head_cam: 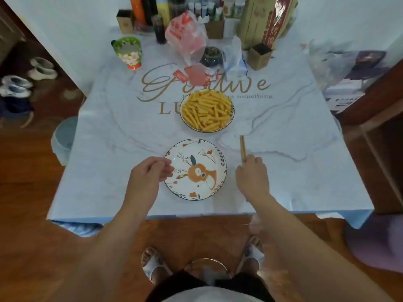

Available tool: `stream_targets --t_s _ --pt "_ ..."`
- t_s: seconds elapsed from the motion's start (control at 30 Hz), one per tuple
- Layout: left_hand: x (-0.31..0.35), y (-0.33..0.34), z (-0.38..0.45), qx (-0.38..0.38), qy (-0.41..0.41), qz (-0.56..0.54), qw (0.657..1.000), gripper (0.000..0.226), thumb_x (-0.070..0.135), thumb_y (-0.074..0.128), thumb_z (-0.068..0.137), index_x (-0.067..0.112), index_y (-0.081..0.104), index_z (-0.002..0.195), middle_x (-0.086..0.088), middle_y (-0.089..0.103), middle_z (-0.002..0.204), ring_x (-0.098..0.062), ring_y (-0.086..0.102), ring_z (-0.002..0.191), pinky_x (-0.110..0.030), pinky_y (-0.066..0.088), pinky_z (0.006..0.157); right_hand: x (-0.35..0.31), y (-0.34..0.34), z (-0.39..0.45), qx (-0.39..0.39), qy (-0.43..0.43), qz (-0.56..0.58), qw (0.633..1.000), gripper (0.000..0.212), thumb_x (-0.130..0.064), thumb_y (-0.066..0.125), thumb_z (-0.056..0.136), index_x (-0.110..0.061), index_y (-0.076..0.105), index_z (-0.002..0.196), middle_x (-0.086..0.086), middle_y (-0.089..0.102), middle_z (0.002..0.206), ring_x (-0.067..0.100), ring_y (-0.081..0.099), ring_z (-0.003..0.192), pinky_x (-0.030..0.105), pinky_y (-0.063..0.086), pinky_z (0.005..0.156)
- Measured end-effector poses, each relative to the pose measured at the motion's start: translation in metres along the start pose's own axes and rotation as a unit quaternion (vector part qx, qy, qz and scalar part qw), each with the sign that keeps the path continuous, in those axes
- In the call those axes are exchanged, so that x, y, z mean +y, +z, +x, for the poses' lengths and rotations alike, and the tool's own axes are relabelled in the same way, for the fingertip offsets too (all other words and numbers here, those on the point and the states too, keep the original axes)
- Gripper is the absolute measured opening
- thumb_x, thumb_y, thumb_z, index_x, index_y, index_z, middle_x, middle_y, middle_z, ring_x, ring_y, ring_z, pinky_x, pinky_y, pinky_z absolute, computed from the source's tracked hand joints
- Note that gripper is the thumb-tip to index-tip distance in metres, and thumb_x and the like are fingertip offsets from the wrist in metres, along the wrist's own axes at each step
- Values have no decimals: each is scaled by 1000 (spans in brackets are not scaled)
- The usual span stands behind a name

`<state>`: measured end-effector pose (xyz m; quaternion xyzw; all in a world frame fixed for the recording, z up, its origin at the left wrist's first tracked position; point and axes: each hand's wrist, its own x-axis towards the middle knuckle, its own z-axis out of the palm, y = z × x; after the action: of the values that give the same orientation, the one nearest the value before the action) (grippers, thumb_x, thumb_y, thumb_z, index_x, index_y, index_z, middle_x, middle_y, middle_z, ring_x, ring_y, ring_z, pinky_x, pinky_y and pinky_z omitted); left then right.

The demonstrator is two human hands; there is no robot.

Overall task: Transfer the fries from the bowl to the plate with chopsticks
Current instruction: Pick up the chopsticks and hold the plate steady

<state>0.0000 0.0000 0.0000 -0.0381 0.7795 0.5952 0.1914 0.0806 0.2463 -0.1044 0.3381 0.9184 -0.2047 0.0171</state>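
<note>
**Right hand on the chopsticks, fries all in the bowl**

Now, the back of the table [122,136] is crowded: a green flowered cup [128,52], a pink plastic bag [187,38], a dark round pot [211,56], a blue-white bag [234,59], a small cardboard box [260,55] and a row of bottles against the wall. None of it stands between the two dishes. One bowl [232,114], heaped with yellow fries [206,110], sits mid-table. One plate [209,153], painted with an orange deer, lies just nearer the person. The left hand [148,171] hovers at the plate's left rim, fingers loosely curled, holding nothing. The right hand [253,173] grips one pair of chopsticks [242,147] right of the plate, tips pointing away, near the bowl but clear of it.
</note>
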Motion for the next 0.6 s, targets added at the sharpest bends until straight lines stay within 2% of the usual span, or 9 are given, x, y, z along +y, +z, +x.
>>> stream_targets --t_s 0.03,0.07,0.13,0.2,0.37,0.5,0.6 --pt "0 1 -1 3 2 0 1000 31 4 44 102 9 74 94 -16 77 93 -33 73 95 -35 59 88 4 6 -3 -17 12 -33 999 45 -23 25 98 1 54 123 18 49 118 36 49 102 35 29 74" --pt "-1 0 -1 5 1 4 1000 32 4 44 103 10 74 94 -15 77 93 -31 74 95 -34 59 88 7 10 -4 -28 44 -28 998 42 -18 27 98 2 49 128 18 47 122 37 48 106 36 30 74" --pt "-2 2 -3 2 -2 6 1000 33 5 44 103 12 75 94 -13 77 92 -30 74 93 -36 59 89 8 14 -9 -41 77 -53 995 38 -6 38 97 1 42 135 19 46 127 35 50 110 37 39 80" --pt "-3 2 -2 5 -4 3 1000 33 5 44 103 12 75 94 -12 77 91 -30 74 93 -37 60 90 4 11 -10 -45 80 -63 994 42 -1 41 98 1 37 139 20 47 129 34 52 114 36 45 90" --pt "-5 -1 -2 6 -13 15 1000 34 8 42 104 14 75 96 -6 78 91 -24 75 91 -33 59 88 1 8 -4 -63 89 -70 992 33 0 41 98 2 40 131 21 49 127 35 51 116 35 40 98" --pt "-10 -4 -3 -1 -21 24 999 34 8 43 105 16 75 95 -3 79 88 -23 75 89 -33 60 87 5 8 -9 -46 89 -28 995 29 8 43 93 4 46 121 24 47 125 39 54 109 38 42 90" --pt "-20 -7 -2 -12 -36 28 999 34 9 43 105 14 75 97 -6 79 90 -26 75 92 -37 60 91 14 5 -13 -49 127 33 990 26 8 43 93 8 48 118 26 45 125 42 56 104 37 41 83"
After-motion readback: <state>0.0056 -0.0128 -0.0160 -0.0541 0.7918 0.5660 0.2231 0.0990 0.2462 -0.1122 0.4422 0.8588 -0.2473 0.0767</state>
